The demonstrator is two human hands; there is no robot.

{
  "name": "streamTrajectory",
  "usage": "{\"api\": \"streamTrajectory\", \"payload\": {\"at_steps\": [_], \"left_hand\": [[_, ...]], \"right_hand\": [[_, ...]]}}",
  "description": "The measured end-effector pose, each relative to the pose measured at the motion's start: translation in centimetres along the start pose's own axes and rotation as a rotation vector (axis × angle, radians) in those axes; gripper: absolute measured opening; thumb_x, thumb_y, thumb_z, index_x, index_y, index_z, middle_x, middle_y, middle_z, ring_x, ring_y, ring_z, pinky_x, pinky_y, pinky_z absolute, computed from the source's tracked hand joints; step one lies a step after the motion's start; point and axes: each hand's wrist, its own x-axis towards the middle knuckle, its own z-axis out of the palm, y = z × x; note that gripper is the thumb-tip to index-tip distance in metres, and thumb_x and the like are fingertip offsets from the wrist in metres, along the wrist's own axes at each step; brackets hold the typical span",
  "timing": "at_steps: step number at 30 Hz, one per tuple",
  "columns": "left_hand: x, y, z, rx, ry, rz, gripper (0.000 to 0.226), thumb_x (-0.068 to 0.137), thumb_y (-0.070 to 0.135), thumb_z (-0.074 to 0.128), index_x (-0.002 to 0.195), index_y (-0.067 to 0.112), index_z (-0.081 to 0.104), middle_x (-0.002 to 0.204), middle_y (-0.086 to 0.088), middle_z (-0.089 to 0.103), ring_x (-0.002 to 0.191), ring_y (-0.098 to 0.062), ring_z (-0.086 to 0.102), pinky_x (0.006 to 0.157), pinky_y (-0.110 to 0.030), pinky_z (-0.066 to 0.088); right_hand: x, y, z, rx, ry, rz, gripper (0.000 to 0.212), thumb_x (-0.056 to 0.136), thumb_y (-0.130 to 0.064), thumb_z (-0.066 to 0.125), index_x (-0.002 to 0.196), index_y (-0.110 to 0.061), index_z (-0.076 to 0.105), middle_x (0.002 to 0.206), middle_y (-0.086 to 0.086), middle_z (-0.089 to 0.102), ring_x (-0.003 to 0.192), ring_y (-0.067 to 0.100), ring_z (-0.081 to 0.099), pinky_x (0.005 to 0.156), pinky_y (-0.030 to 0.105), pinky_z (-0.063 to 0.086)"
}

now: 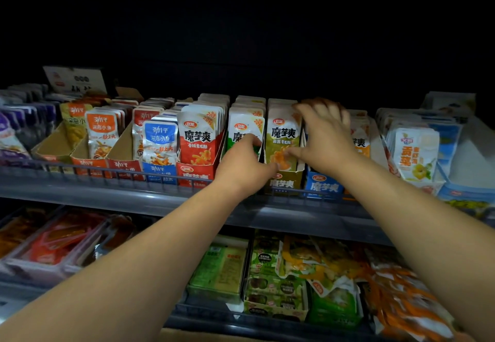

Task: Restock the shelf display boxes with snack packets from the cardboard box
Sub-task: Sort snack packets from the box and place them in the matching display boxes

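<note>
On the upper shelf, snack packets stand upright in a row of display boxes. My left hand (245,160) is curled on the front of the green-and-white packets (242,126), hiding most of their box. My right hand (325,138) holds the stack of olive-green packets (281,138) in the olive display box (284,182), fingers over the stack's top and thumb on the front packet. A red display box (197,174) with red packets (199,138) stands left of my hands. A blue display box (322,187) sits under my right wrist. A tan strip (187,337) at the bottom edge may be the cardboard box.
A low wire rail (120,174) runs along the upper shelf's front edge. Fish-snack boxes (159,140) fill the left and yellow-and-white packets (415,154) the right. The lower shelf holds green boxes (222,269) and loose orange packets (401,296). Everything above the shelf is dark.
</note>
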Motion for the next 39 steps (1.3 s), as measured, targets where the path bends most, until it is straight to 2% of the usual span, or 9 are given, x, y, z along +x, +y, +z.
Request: {"api": "streamTrajectory", "payload": {"at_steps": [3,9,12,15,21,28,34,37,39], "left_hand": [[-0.4,-0.1,-0.1,0.013,0.056,0.056,0.059,0.09,0.04,0.075,0.139,0.019,0.049,0.111,0.0,0.06,0.095,-0.019,0.061,0.08,-0.037,0.056],[-3.2,-0.5,-2.2,0.007,0.212,0.19,0.036,0.096,0.032,0.067,0.129,0.019,0.06,0.115,0.001,0.06,0.099,-0.012,0.059,0.089,-0.034,0.054],[-6.1,-2.4,-3.7,-0.017,0.246,0.18,0.022,0.095,0.03,0.068,0.115,0.02,0.064,0.099,0.002,0.064,0.086,-0.009,0.061,0.081,-0.038,0.056],[-10.2,-6.4,-4.6,0.032,0.243,0.112,0.015,0.095,0.031,0.068,0.106,0.021,0.065,0.089,0.002,0.065,0.079,-0.014,0.062,0.076,-0.038,0.055],[-19.2,-18.2,-3.1,0.315,0.086,-0.086,0.023,0.094,0.034,0.066,0.113,0.019,0.067,0.096,0.0,0.067,0.085,-0.022,0.066,0.077,-0.041,0.057],[-27.1,-28.3,1.6,0.575,-0.439,-0.385,0.025,0.098,0.043,0.054,0.112,0.025,0.062,0.107,-0.004,0.068,0.098,-0.03,0.066,0.079,-0.038,0.053],[-30.3,-33.5,6.2,0.517,-0.68,-0.558,0.023,0.098,0.037,0.054,0.116,0.023,0.061,0.108,-0.004,0.066,0.092,-0.023,0.065,0.083,-0.043,0.059],[-31.0,-34.8,8.3,0.487,-0.716,-0.613,0.021,0.102,0.036,0.054,0.115,0.022,0.059,0.11,-0.005,0.065,0.091,-0.021,0.063,0.081,-0.041,0.059],[-31.3,-35.7,9.2,0.444,-0.708,-0.631,0.027,0.102,0.034,0.055,0.126,0.022,0.058,0.121,-0.006,0.063,0.102,-0.023,0.064,0.087,-0.039,0.057]], "right_hand": [[-1.7,0.4,-1.1,0.084,0.046,0.002,0.076,0.079,-0.05,0.077,0.144,-0.025,0.046,0.144,0.002,0.047,0.137,0.027,0.034,0.112,0.046,0.026],[-8.6,-1.0,-3.0,0.306,0.022,-0.066,0.039,0.092,-0.035,0.066,0.128,-0.02,0.06,0.117,-0.005,0.057,0.115,0.018,0.052,0.098,0.039,0.046],[-13.2,-3.1,-2.5,0.425,-0.084,-0.138,0.034,0.094,-0.034,0.065,0.125,-0.02,0.061,0.102,-0.013,0.052,0.096,0.011,0.055,0.08,0.031,0.048],[-18.1,-5.8,0.4,0.466,-0.263,-0.165,0.034,0.094,-0.037,0.065,0.125,-0.023,0.061,0.102,-0.011,0.059,0.09,0.012,0.059,0.076,0.032,0.052],[-28.4,-10.2,10.1,0.38,-0.701,-0.184,0.04,0.098,-0.043,0.053,0.135,-0.028,0.054,0.127,-0.005,0.06,0.117,0.018,0.056,0.09,0.035,0.05],[-38.7,-11.6,20.1,0.307,-1.104,-0.032,0.037,0.099,-0.036,0.053,0.134,-0.023,0.055,0.128,0.005,0.061,0.116,0.026,0.056,0.09,0.038,0.051],[-42.9,-12.5,24.9,0.287,-1.265,0.153,0.049,0.097,-0.038,0.059,0.143,-0.021,0.051,0.14,0.007,0.057,0.125,0.029,0.053,0.1,0.038,0.047],[-43.6,-13.4,26.8,0.287,-1.273,0.168,0.057,0.1,-0.042,0.054,0.151,-0.02,0.041,0.157,0.006,0.038,0.143,0.03,0.034,0.114,0.038,0.035],[-43.6,-14.2,28.0,0.318,-1.253,0.159,0.061,0.1,-0.045,0.051,0.154,-0.022,0.035,0.164,0.002,0.023,0.15,0.029,0.019,0.12,0.039,0.024]]}}
